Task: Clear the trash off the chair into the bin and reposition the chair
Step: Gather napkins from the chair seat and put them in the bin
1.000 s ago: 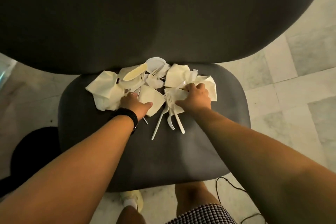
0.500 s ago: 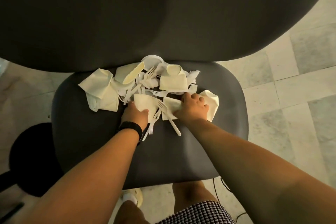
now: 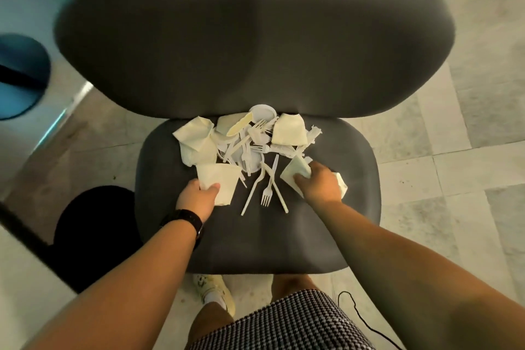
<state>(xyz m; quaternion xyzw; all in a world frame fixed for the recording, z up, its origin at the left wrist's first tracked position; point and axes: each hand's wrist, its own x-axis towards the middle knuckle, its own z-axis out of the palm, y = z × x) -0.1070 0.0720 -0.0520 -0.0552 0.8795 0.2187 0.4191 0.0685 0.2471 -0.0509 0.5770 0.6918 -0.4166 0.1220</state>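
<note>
Barely started, I'd judge: nearly all the trash still lies on the chair (image 3: 255, 236), heaped at the back of the seat against the backrest. My left hand (image 3: 196, 199) has its grip pinched on a paper napkin (image 3: 218, 182) at the heap's near edge, thumb on top; my right hand (image 3: 319, 185) is curled around another crumpled napkin (image 3: 295, 172). Between them loose plastic forks (image 3: 265, 193) and stirrers lie on the seat, with more napkins, lids and cutlery (image 3: 250, 136) behind. Nothing has reached the bin, which I take to be the black round shape (image 3: 91, 236) on the floor to the left. Moving the chair comes after; a thin cable (image 3: 358, 310) trails on the floor near my feet.
</note>
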